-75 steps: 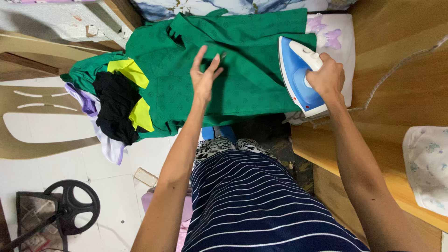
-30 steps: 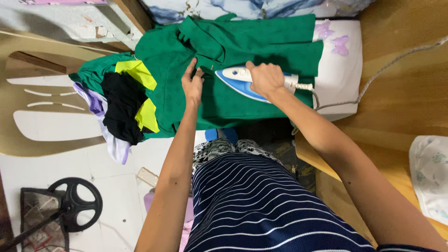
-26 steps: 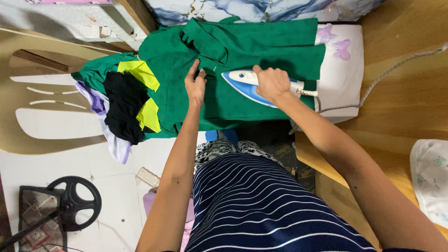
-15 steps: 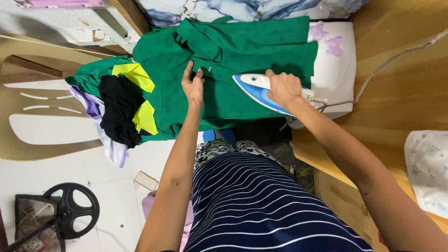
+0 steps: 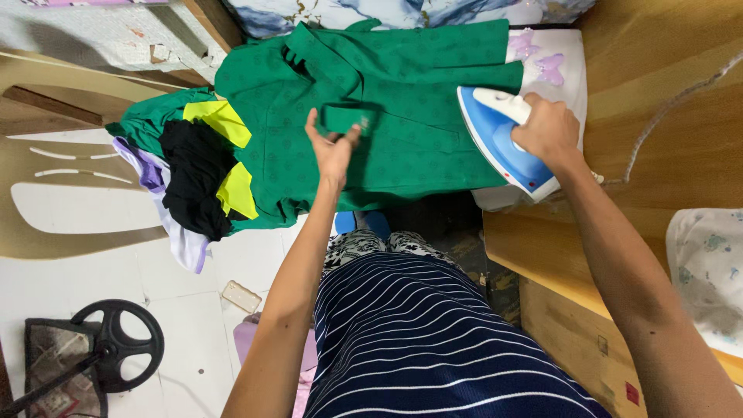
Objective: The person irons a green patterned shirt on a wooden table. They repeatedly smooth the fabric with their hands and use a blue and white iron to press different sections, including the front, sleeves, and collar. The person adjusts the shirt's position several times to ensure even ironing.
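Your left hand (image 5: 331, 147) pinches a small folded flap (image 5: 346, 118) of the green shirt (image 5: 402, 131) between thumb and fingers. The flap is a short, flat strip, lifted a little off the cloth under it. The shirt is soft, with a faint dotted pattern, and it lies spread out flat under both your hands.

Your right hand (image 5: 548, 128) is wrapped tight around the white handle of the iron (image 5: 499, 143). The iron is blue and white, smooth and shiny, with a pointed nose. It sits at the right edge of the shirt, tipped up on its side. Part of it is over the white pad (image 5: 561, 85) that has purple butterfly shapes on it. A thin grey cord (image 5: 669, 108) runs away from your right hand across the wooden top (image 5: 665, 155).

Your two hands are well apart, with smooth green cloth between them.

Left of your left hand is a soft heap of clothes (image 5: 197, 174), black, bright yellow and pale purple, crumpled together and touching the shirt.
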